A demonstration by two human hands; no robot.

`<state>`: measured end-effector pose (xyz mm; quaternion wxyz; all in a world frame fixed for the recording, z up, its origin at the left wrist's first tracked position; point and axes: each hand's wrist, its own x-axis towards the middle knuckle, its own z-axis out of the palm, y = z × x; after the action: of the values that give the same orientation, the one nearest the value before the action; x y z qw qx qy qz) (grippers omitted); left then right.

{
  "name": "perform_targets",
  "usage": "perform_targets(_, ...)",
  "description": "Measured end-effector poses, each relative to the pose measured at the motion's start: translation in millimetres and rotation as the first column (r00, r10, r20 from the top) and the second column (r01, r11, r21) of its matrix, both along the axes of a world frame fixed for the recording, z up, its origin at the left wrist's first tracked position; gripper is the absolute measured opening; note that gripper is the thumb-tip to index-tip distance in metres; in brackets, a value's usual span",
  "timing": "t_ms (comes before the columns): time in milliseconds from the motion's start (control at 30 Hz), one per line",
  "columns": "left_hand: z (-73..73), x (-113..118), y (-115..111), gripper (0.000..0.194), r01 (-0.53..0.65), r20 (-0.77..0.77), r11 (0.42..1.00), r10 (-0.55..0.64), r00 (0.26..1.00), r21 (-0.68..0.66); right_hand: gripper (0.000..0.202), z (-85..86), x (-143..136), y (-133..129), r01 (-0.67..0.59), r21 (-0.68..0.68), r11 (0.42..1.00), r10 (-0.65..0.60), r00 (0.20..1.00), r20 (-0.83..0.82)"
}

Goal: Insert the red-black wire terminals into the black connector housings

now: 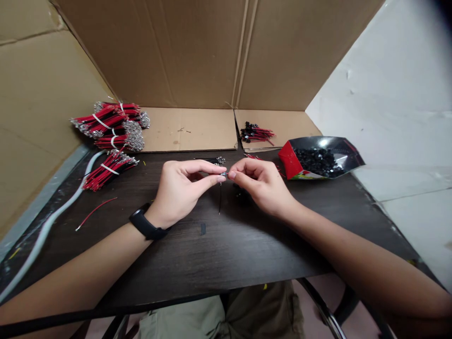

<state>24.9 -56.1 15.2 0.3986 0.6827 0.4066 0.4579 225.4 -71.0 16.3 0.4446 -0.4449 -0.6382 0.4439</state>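
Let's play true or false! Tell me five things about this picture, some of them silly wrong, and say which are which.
1. A black wristband is on the left wrist. True.
2. The hands are far apart. False: the left hand and right hand are close together, with a tiny piece at their fingertips.
3. Red and black wire bundles are on the left. True.
4. The open box holds red wires. False: it holds small black pieces.
5. The white cable is on the left. True.
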Motion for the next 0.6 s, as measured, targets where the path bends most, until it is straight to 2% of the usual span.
perform_targets(367, -1.2, -0.3, 0.4, 0.013, -0.002, 0.043, 0.999, 0.004, 0.999, -0.045, 0.022, -4.2, -1.8, -0.6, -0.016, -0.062, 0.998, 0.011, 0.997, -0.08)
perform_targets(600, -5.6, 1.9, 1.1, 0.015, -0.003, 0.1, 1.0, 0.005, 0.995, -0.027, 0.019, -2.4, -2.9, -2.1, 0.002, -0.028, 1.0, -0.004, 0.996, -0.091)
